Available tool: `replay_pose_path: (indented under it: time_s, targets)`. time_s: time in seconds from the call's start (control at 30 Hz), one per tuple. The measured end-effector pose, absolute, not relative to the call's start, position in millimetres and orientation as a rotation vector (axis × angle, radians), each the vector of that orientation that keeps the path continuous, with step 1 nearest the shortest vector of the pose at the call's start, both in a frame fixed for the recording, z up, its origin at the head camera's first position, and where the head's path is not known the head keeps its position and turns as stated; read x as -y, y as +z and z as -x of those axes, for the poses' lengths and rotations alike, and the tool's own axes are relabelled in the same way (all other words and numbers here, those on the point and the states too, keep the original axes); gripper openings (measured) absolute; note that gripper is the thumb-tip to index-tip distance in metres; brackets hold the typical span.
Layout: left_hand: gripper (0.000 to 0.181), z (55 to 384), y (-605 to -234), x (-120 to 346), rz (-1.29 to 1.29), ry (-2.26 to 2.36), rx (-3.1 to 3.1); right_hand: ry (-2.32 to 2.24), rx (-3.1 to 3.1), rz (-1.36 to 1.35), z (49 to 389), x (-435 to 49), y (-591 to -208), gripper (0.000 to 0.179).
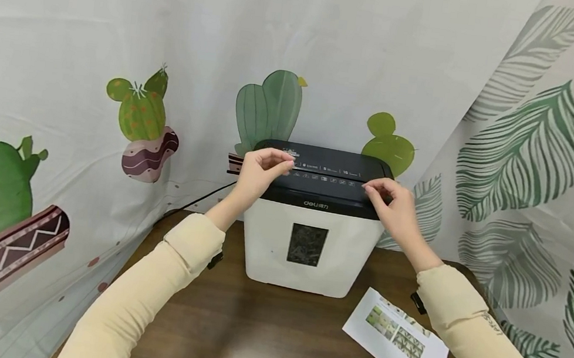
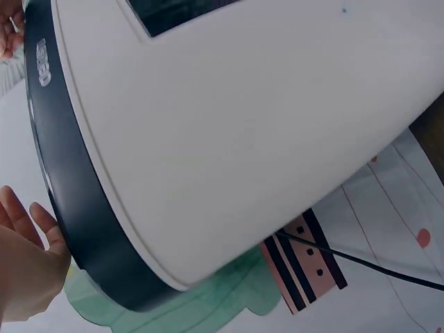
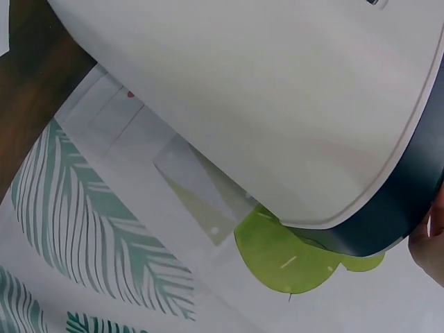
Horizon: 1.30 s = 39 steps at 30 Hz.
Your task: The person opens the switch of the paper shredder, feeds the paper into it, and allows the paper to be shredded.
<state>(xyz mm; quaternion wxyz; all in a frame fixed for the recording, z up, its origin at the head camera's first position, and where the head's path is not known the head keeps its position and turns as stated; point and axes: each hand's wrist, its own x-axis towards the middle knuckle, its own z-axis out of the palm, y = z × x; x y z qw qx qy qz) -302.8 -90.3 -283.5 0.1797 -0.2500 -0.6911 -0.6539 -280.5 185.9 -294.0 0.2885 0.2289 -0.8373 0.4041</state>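
Note:
A white shredder (image 1: 269,242) with a black top (image 1: 317,197) stands upright on the brown table. A dark window (image 1: 307,244) is set in its front. Over the left part of the top is my left hand (image 1: 261,170), its thumb and forefinger close together near the feed slot. My right hand (image 1: 392,206) is at the right end of the slot, fingers bent loosely toward the thumb. No sheet can be made out between the fingers of either hand. In the left wrist view the left hand (image 2: 28,257) shows its fingers apart beside the black rim.
A white sheet with printed pictures (image 1: 396,342) lies on the table (image 1: 243,333) at the right front, near my right forearm. From behind the shredder a black cord (image 1: 199,200) runs left. Curtains printed with cacti and leaves (image 1: 334,42) hang around the table.

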Motion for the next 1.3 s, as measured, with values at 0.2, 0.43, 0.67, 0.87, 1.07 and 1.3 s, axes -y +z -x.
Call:
replay_pose_path:
  time_s: [0.2, 0.43, 0.67, 0.87, 1.07, 1.3]
  targets:
    - [0.012, 286.3, -299.8, 83.8, 0.758, -1.538, 2.014, 1.108, 2.148, -0.604, 270.2, -190.3, -297.7, 0.011]
    - [0.008, 271.7, -321.5, 74.2, 0.814, -1.449, 2.032, 1.169, 2.070, -0.518, 262.3, -201.0, -304.8, 0.010]
    - [0.008, 257.7, -341.2, 51.9, 0.832, -1.523, 2.043, 1.240, 1.998, -0.465, 257.2, -211.2, -320.6, 0.009]
    - [0.007, 251.7, -360.4, 31.0, 0.857, -1.569, 1.986, 1.298, 1.965, -0.417, 250.1, -216.8, -347.2, 0.007]
    - [0.005, 243.5, -388.3, 8.7, 0.911, -1.583, 1.906, 1.392, 1.910, -0.336, 231.6, -219.6, -365.9, 0.008]
    - [0.004, 229.2, -426.6, -14.7, 0.719, -1.712, 1.896, 1.597, 1.789, -0.154, 226.8, -235.4, -405.6, 0.011]
